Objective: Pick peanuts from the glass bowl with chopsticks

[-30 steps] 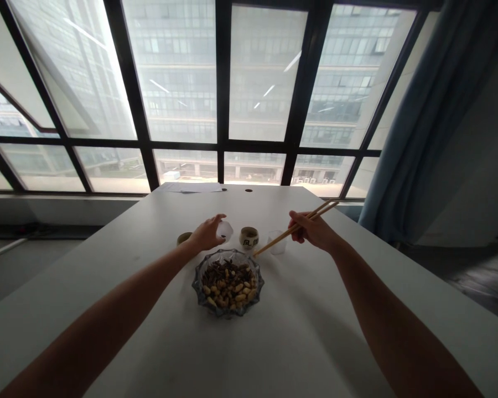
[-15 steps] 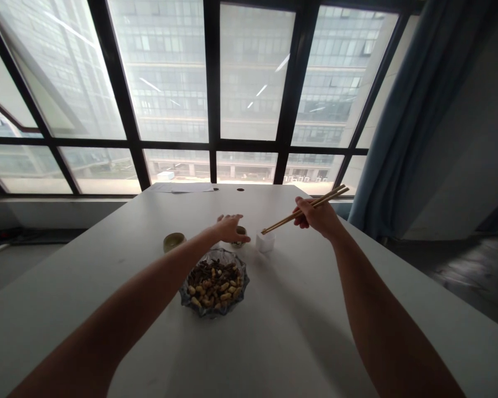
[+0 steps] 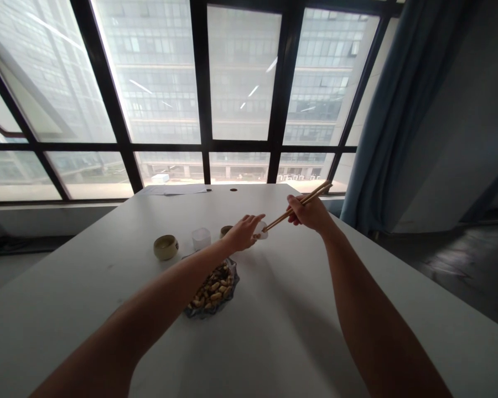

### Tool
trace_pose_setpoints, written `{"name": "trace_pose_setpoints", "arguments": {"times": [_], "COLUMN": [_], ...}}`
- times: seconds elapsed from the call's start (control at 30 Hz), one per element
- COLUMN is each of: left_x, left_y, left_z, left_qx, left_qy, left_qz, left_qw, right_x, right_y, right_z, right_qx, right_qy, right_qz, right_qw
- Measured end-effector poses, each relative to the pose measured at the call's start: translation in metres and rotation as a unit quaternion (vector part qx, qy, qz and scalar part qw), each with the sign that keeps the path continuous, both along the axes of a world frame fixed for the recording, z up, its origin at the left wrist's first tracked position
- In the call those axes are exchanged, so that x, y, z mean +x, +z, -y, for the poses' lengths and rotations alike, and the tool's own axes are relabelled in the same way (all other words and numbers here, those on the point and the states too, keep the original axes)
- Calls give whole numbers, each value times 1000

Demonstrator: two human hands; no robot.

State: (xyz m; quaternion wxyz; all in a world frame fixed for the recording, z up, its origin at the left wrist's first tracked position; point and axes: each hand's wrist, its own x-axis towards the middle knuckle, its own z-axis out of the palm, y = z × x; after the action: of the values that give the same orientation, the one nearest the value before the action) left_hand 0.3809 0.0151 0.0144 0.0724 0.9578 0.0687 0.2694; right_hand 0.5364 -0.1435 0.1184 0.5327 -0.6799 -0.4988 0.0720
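Observation:
My left hand [image 3: 244, 232] is closed around a small white cup [image 3: 262, 234], which looks tilted. My right hand [image 3: 309, 211] grips a pair of wooden chopsticks [image 3: 288, 211]. Their tips are at the cup's opening; whether they pinch anything I cannot tell. Under my left forearm stands a scalloped glass bowl [image 3: 234, 282] with peanuts [image 3: 216, 289] and darker pieces in it, partly hidden by the arm. Just beyond that arm is a second white cup [image 3: 201, 239]. A small olive-green cup [image 3: 225, 230] is half covered by my left hand.
Another olive-green cup [image 3: 166, 247] sits to the left on the white table [image 3: 249, 337]. Papers [image 3: 174, 189] lie at the far edge, near round holes in the tabletop. Windows rise behind, and a blue curtain [image 3: 371, 127] hangs at the right.
My left hand has moved right from the green cup to the white cup and taken hold of it. The chopsticks stay at that cup. The view has turned slightly right.

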Motion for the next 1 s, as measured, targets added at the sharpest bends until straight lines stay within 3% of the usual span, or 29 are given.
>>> {"name": "trace_pose_setpoints", "arguments": {"times": [0.17,0.33,0.53,0.7,0.83,1.0], "left_x": [-8,-6,9,7,-33,-128], "left_y": [3,1,-8,7,29,38], "left_z": [1,3,0,-6,-16,-39], "left_qx": [1,-51,-88,-75,-24,6], "left_qy": [-16,11,86,96,115,180], "left_qz": [21,-1,-77,-132,-117,-5], "left_qw": [1000,999,989,984,986,984], "right_x": [3,8,5,-7,-23,-59], "right_y": [-4,-15,-14,-3,3,-4], "right_z": [-3,-12,-11,-5,-3,-7], "right_qx": [11,-12,1,16,18,-85], "right_qy": [20,81,39,37,86,239], "right_qz": [8,40,25,19,-3,-3], "right_qw": [1000,996,999,999,996,967]}}
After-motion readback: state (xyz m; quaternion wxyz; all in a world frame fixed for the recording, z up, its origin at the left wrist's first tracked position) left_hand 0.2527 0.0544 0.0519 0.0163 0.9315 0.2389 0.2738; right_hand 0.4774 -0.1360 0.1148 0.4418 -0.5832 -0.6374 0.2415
